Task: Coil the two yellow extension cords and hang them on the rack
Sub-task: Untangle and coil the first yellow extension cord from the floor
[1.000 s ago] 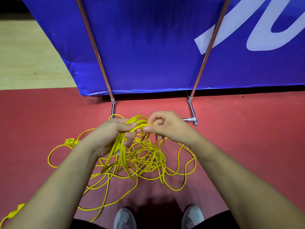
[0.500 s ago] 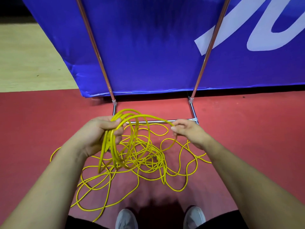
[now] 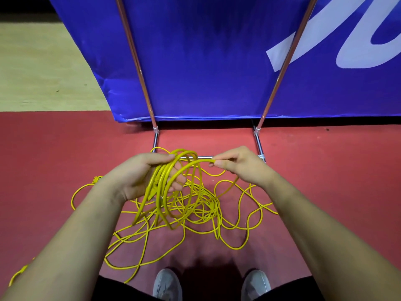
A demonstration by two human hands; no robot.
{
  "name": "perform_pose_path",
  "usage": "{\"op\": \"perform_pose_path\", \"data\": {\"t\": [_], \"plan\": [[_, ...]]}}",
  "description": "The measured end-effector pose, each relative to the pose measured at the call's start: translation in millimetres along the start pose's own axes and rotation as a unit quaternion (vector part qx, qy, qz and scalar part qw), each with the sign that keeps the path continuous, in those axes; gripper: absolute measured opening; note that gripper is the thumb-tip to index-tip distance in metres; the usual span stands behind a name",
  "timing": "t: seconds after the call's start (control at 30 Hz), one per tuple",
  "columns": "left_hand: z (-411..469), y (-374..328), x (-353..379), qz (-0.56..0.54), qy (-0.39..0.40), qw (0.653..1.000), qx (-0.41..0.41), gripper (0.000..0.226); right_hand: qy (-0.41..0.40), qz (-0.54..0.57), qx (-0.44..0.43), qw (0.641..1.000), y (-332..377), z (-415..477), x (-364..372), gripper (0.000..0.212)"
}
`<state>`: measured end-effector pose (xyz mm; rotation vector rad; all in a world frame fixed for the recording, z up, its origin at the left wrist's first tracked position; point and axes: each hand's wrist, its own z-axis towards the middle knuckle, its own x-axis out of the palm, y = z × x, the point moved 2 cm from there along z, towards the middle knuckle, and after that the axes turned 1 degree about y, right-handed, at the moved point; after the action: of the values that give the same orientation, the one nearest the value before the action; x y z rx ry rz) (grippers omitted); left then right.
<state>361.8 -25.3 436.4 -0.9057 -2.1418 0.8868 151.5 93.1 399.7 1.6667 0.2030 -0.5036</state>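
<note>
Gripping several gathered loops at their top, the left hand has fingers and thumb curled round the coil, which hangs from the palm toward the red floor. The right hand pinches a single strand between thumb and forefinger, and that strand arcs across to the coil. The rest of the yellow cord lies in a loose tangle on the floor below both hands. It sits in front of the rack, whose metal poles rise before a blue banner. A plug end peeks out beside the left wrist. Which strands belong to which of the two cords cannot be told.

The cord looks light, thin and limp with some spring in it, so the loops will likely twist and slip open unless pinched together at one point. The best hold seems to be the top of the bundle, with the free hand taking the strand near the coil and sliding out along it. Crossed strands in the pile may snag when pulled.
</note>
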Motion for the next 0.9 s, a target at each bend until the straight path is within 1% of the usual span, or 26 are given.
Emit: {"op": "perform_pose_path", "data": {"t": [0.1,0.2,0.27,0.33,0.4,0.47,0.53,0.57,0.63,0.67,0.73,0.8,0.9], "plan": [[1,4,3,0.053,0.029,0.998,0.011,0.029,0.024,-0.018,-0.008,1.000,19,0,9,0.015],[2,8,10,0.098,0.052,0.994,0.017,0.020,0.046,-0.055,-0.046,0.996,38,1,19,0.011],[1,9,12,0.101,0.071,0.992,0.014,0.016,0.044,-0.083,-0.079,0.992,49,0,25,0.006],[1,7,11,0.077,0.095,0.992,0.023,0.022,0.016,-0.063,-0.087,0.994,50,1,26,0.008],[2,5,7,0.030,0.107,0.993,0.040,0.036,-0.003,-0.021,-0.077,0.997,40,3,22,0.016],[2,3,4,0.015,0.112,0.992,0.059,0.041,0.004,-0.051,-0.067,0.996,21,5,17,0.018],[0,2,2,0.025,0.113,0.991,0.073,0.044,0.009,-0.090,-0.041,0.995,-7,6,9,0.021],[-2,2,1,0.024,0.107,0.991,0.077,0.048,0.006,-0.091,-0.023,0.996,-21,5,5,0.021],[-4,4,1,0.013,0.099,0.992,0.075,0.059,-0.007,-0.055,0.010,0.998,-45,3,0,0.017],[-4,5,4,0.009,0.104,0.992,0.072,0.061,-0.020,-0.044,0.014,0.999,-52,3,-1,0.016],[-4,4,13,-0.003,0.119,0.990,0.073,0.061,-0.053,-0.050,0.017,0.997,-59,7,2,0.013],[-2,2,19,-0.029,0.130,0.987,0.093,0.057,-0.083,-0.061,0.013,0.995,-61,10,6,0.011],[-2,-2,17,-0.057,0.133,0.980,0.136,0.048,-0.093,-0.062,0.035,0.993,-78,10,10,0.015]]}}
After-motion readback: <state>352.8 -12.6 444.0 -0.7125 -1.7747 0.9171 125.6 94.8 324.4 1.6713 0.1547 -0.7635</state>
